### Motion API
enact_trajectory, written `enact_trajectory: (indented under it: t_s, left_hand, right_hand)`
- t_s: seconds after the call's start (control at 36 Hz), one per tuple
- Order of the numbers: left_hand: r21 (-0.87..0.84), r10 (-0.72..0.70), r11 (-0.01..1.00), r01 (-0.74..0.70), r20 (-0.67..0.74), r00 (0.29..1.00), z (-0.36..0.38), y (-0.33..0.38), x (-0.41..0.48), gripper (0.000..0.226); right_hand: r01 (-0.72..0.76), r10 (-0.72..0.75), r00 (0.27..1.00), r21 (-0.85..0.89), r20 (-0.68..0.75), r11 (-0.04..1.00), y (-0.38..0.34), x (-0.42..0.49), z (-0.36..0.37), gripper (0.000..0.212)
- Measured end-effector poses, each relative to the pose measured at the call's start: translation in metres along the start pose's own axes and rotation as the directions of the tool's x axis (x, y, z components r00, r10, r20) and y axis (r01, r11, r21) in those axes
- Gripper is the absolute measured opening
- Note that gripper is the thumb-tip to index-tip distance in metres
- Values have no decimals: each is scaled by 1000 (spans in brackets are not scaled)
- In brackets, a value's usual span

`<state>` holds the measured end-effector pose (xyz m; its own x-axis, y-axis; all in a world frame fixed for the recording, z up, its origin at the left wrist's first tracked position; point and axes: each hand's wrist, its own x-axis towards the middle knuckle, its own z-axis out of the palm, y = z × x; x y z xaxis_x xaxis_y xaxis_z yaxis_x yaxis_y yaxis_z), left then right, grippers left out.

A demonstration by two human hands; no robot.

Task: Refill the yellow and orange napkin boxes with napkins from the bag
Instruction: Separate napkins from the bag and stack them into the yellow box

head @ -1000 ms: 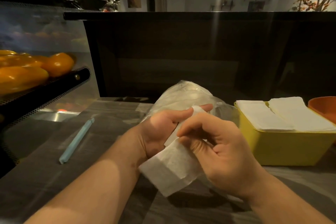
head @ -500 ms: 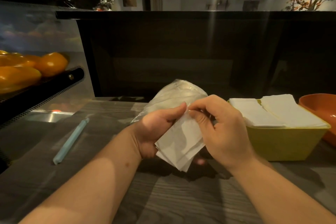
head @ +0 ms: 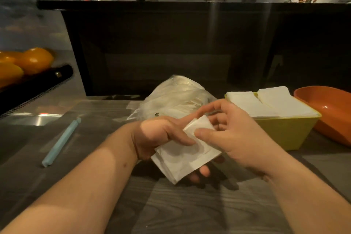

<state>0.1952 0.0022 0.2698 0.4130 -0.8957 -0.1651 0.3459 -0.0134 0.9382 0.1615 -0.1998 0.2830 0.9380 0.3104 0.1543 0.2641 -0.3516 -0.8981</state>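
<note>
The napkins, earlier upright, now lie flatter above the counter, gripped by the left hand and thumbed by the right hand: a thin white folded stack beside the full yellow box.

Two bare forearms, no sleeves, nothing worn at either wrist. Left hand and right hand ungloved, ringless where fingers show. Small dark mark on left forearm.
</note>
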Motion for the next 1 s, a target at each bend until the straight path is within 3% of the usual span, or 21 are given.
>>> enact_trajectory:
  t_s: [0.08,0.14,0.22,0.28,0.36,0.42,0.47,0.58,0.83,1.0]
  left_hand:
    - [120,-15,992,38,-193,981,2,-3,6,87]
    - [161,-1,986,39,-230,973,4,-6,12,90]
    - [232,35,973,13,-201,979,10,-8,20,82]
    - [331,92,944,5,-276,957,11,-11,25,73]
    - [324,224,942,-89,-408,885,16,-19,37,48]
    - [350,345,919,-180,-493,799,23,-26,47,32]
    - [400,435,886,-235,-539,722,30,-32,56,25]
    - [452,496,854,-257,-561,663,41,-45,73,19]
    - [400,471,872,-284,-521,712,54,-48,81,55]
    - [449,478,859,-246,-530,700,60,-50,90,57]
  right_hand:
    - [-98,88,989,74,121,992,1,-15,-5,43]
    - [-120,112,987,68,115,990,6,-23,-5,42]
    - [-85,87,996,37,-33,996,11,-34,-6,37]
    - [-49,53,987,30,-150,998,14,-43,-12,36]
    - [-34,55,952,76,-300,997,21,-56,-24,33]
    - [-67,112,916,129,-385,989,30,-62,-30,29]
    - [-101,182,883,203,-433,974,41,-65,-33,27]
    - [-137,254,843,266,-474,954,57,-68,-31,27]
    - [-141,259,836,266,-484,954,61,-69,-25,43]
    - [-85,232,833,299,-502,950,58,-69,-23,41]
